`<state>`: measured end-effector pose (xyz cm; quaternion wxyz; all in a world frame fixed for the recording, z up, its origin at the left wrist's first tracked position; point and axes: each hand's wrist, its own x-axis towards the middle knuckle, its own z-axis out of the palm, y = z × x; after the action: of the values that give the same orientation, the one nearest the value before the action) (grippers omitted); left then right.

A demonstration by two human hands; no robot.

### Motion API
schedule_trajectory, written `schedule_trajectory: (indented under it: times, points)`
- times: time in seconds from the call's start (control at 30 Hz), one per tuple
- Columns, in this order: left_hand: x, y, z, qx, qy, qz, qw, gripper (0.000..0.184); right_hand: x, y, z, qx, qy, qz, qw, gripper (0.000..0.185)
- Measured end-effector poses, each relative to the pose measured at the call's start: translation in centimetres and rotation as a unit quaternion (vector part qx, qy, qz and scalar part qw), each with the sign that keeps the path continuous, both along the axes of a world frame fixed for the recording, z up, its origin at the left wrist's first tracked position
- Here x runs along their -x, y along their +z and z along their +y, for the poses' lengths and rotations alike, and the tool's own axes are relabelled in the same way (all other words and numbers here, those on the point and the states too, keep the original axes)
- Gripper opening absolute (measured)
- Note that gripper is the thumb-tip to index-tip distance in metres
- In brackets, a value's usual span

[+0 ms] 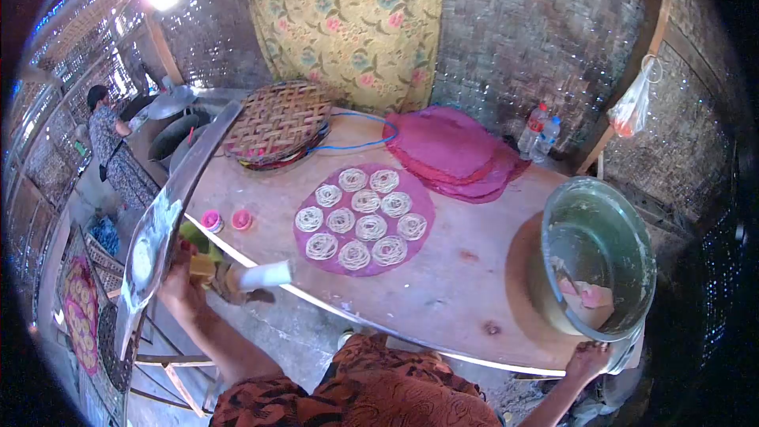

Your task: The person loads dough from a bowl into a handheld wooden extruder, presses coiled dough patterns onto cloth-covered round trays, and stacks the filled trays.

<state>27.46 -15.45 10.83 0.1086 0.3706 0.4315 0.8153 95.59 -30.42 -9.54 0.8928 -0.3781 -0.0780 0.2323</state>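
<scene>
My left hand (180,291) is closed around a long wooden board (170,221), raised at a slant on the left. White dough-like smears cover a round spot at its middle. A white cylinder (266,275) juts out to the right beside this hand; how it joins the board is hidden. At the lower right, my right hand (589,360) grips the near rim of a green plastic bucket (605,229), which leans toward me. Inside the bucket lies a pale pinkish piece with white residue. Between the hands, a round pink mat (365,266) carries several coiled noodle nests (371,227).
On the wooden table (466,300) are stacked pink mats (443,146), woven trays (277,119), two small pink containers (242,220) and two bottles (539,134). A person (115,142) stands at the back left near large pans. Another loaded mat (81,312) lies at far left.
</scene>
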Motion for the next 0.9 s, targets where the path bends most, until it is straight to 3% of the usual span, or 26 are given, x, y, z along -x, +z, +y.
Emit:
schedule_trajectory:
  times: [0.03,0.1,0.2,0.27,0.3,0.37,0.4,0.47,0.5,0.57,0.63,0.67,0.7,0.77,0.83,0.9]
  points:
    - [0.9,0.1,0.5,-0.022,-0.028,0.052,0.998,0.033,-0.1,-3.8,0.1,-0.067,0.092,-0.050,0.992,0.029]
    - [3.3,0.0,1.0,-0.024,-0.018,0.047,0.998,0.032,6.9,-6.1,4.5,0.147,-0.009,-0.081,0.986,0.026]
    - [6.5,-0.1,1.7,-0.049,-0.015,0.030,0.998,0.030,22.7,-4.2,11.2,0.240,0.172,-0.284,0.912,0.027]
    - [8.1,0.1,2.6,-0.063,-0.017,-0.031,0.997,0.029,31.9,-0.2,15.6,0.284,0.327,-0.428,0.793,0.028]
    - [8.9,0.1,3.1,-0.062,-0.021,-0.032,0.997,0.029,36.7,2.3,17.1,0.259,0.303,-0.628,0.668,0.028]
    - [10.7,-0.4,4.9,-0.052,0.021,-0.097,0.994,0.029,41.7,-0.1,21.0,0.150,0.364,-0.689,0.608,0.024]
    - [13.1,-1.7,5.8,-0.041,0.021,-0.066,0.997,0.030,43.8,0.4,21.7,0.153,0.361,-0.689,0.610,0.024]
    - [14.4,-1.5,7.0,-0.041,-0.010,-0.050,0.998,0.027,47.1,1.3,23.0,0.116,0.248,-0.830,0.486,0.014]
    - [14.8,-1.5,7.6,-0.040,-0.037,-0.035,0.998,0.025,48.0,1.2,23.3,0.121,0.247,-0.829,0.488,0.014]
    - [14.1,-1.0,8.7,-0.039,-0.033,-0.029,0.998,0.022,49.1,1.0,24.0,0.178,0.236,-0.860,0.416,0.016]
    - [15.0,-2.2,9.8,-0.010,-0.046,-0.093,0.995,0.020,49.3,1.8,24.3,0.183,0.238,-0.872,0.386,0.018]
    - [15.2,-2.5,10.5,-0.021,-0.061,-0.038,0.997,0.020,49.3,2.2,24.5,0.185,0.236,-0.885,0.357,0.020]
    - [15.2,-2.6,10.7,-0.007,-0.111,-0.071,0.991,0.026,49.5,2.2,24.8,0.189,0.233,-0.885,0.356,0.020]
    - [14.3,-2.7,12.2,-0.045,-0.105,-0.041,0.993,0.027,49.5,2.2,25.5,0.118,0.208,-0.903,0.357,0.013]
    - [13.6,-2.9,12.6,-0.047,-0.123,-0.057,0.990,0.031,50.3,2.3,25.8,0.141,0.209,-0.897,0.363,0.012]
    - [13.4,-3.7,12.9,0.038,-0.134,-0.114,0.984,0.031,51.2,3.2,26.3,0.176,0.273,-0.865,0.382,0.012]
